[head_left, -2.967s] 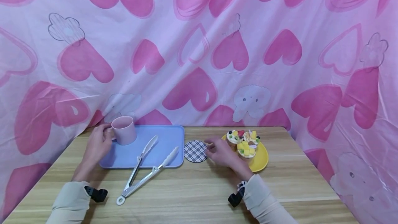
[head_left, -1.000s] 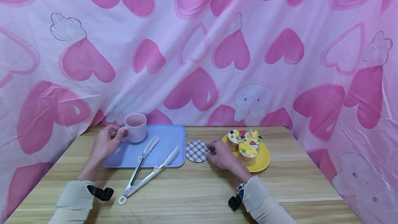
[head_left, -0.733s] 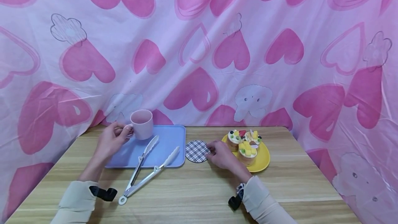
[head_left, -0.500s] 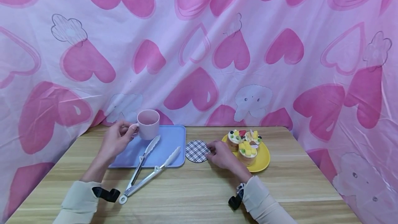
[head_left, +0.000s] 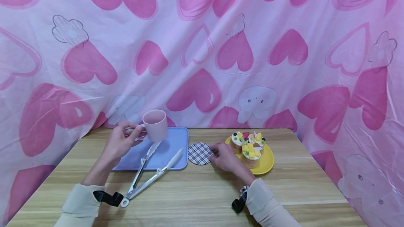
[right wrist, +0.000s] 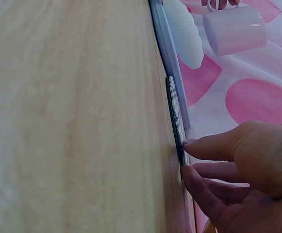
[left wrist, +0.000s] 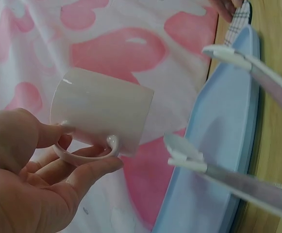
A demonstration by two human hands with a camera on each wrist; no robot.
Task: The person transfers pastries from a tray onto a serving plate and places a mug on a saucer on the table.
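A pink mug (head_left: 156,127) hangs upright over the blue tray (head_left: 176,137), clear of it. My left hand (head_left: 121,141) holds it by the handle, thumb and fingers around the loop, as the left wrist view shows close up. Steel tongs (head_left: 157,173) with white tips lie spread, tips over the tray and ring end on the table. A round plaid coaster (head_left: 199,152) lies on the table just right of the tray. My right hand (head_left: 225,157) pinches its right edge, and in the right wrist view thumb (right wrist: 211,145) and fingertips meet at the dark rim.
Behind the right hand is a yellow plate (head_left: 268,160) holding 3 fruit-topped dessert cups (head_left: 250,152), partly covered by that hand. A pink heart-print cloth (head_left: 195,90) hangs along the back of the wooden table (head_left: 195,199).
My left hand has lifted the mug off the left part of the tray and carried it right, over the tongs' tips. The right hand has stayed at the coaster's edge.
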